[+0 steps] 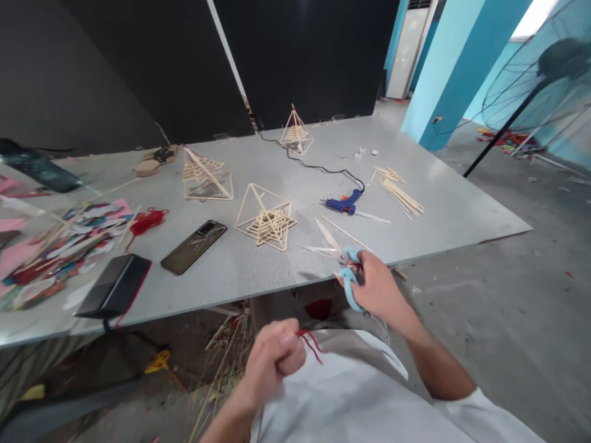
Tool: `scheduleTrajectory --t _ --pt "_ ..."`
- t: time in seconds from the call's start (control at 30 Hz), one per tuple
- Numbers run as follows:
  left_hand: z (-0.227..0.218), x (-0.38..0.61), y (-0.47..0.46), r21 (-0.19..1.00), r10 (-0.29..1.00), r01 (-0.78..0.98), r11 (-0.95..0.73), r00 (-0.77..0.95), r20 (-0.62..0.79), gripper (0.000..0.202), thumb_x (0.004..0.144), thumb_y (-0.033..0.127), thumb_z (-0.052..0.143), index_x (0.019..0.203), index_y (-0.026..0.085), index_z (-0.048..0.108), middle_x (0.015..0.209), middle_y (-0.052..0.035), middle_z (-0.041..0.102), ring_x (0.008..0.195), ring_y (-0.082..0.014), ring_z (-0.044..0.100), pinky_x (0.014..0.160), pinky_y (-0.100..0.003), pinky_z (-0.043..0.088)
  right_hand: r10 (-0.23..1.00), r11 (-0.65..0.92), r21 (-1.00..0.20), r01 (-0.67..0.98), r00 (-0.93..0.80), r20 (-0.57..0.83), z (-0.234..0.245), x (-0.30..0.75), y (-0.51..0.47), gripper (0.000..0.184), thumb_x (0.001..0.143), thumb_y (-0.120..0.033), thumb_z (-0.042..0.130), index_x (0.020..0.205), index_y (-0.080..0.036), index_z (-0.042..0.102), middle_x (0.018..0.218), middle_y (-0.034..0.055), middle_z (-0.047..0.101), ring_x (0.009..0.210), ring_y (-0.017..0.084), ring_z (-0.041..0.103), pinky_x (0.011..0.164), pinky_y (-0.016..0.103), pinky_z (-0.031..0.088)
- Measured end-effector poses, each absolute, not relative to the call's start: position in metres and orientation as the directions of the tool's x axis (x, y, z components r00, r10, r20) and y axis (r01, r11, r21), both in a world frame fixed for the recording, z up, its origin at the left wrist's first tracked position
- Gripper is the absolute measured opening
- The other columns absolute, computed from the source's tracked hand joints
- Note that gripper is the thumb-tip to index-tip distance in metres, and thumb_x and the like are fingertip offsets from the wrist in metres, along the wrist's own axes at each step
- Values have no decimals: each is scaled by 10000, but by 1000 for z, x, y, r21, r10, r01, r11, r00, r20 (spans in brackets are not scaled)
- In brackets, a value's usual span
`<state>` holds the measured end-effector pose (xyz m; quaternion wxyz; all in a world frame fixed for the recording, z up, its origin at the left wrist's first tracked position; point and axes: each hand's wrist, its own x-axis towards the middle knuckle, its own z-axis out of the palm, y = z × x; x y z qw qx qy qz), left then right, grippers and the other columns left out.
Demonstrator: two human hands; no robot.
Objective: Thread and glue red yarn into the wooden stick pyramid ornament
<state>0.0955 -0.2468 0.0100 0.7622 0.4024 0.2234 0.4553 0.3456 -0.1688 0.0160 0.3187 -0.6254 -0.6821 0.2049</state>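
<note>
Two hands at the near table edge, one with thread, one with scissors.

In the lower centre of the frame the left hand [274,357] was curled into a tight fist, pinching a short red thread [309,343] whose ends hung over the white shirt [360,394]. Right of centre, the right hand [378,289] gripped the light-blue-handled metal scissors [344,261], fingers closed through the loops, blades spread apart on the near edge of the grey tabletop [438,203]. Just beyond the blades lay a blue hot-glue gun [344,203]. Left of them stood a pale wooden stick pyramid [266,218], with a dark smartphone [194,246] farther left.
</note>
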Motion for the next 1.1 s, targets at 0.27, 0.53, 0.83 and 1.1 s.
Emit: scheduleTrajectory --t 0.27,0.53,0.83,1.1 --pt "28 69 -215 530 882 -758 379 469 40 468 1049 355 534 667 238 290 442 146 48 349 -54 -65 337 -168 114 996 65 -897 437 -88 29 26 375 -180 395 890 -589 748 863 -234 576 774 -14 627 707 163 533 651 280 433" --pt "52 51 -181 851 880 -385 358 444 -169 483 997 518 707 691 195 517 453 150 137 369 -41 57 366 -139 193 979 61 -922 383 156 129 69 425 -93 522 679 -677 884 719 -217 641 647 3 615 605 155 506 576 297 395" --pt "127 83 -120 875 562 -26 483 776 -287 345 1033 433 694 832 153 709 457 121 236 361 -45 89 338 -158 114 876 -28 -958 -285 -469 114 70 324 -117 465 618 -431 1016 840 -231 659 917 39 766 877 219 740 759 338 584" --pt "120 78 -129 925 664 71 374 676 -320 330 998 501 693 928 180 727 519 121 266 409 -75 112 363 -191 117 914 -64 -974 -218 -404 31 64 308 -112 504 579 -459 1025 757 -203 629 656 -45 601 587 124 558 557 274 472"
